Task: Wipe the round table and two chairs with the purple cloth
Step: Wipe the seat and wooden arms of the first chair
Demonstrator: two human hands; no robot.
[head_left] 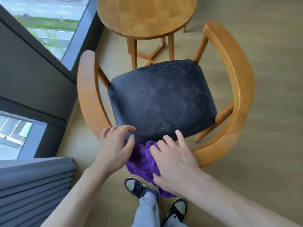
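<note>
A wooden chair (pixel 236 89) with a curved back rail and a dark, smeared seat (pixel 162 99) stands right below me. The purple cloth (pixel 141 159) is bunched over the near part of the back rail, between my hands. My right hand (pixel 175 163) grips the cloth, its thumb and curled fingers dug into the folds and its index finger stretched toward the seat. My left hand (pixel 114 148) sits at the cloth's left edge with loosely curled fingers over the seat's near corner, its thumb touching the cloth. The round wooden table (pixel 147 15) stands beyond the chair.
A dark window frame (pixel 41 76) and glass run along the left, with a grey pleated blind (pixel 32 185) at lower left. My shoes (pixel 139 187) and trouser legs are behind the chair. Wood-look floor (pixel 270 46) stretches to the right.
</note>
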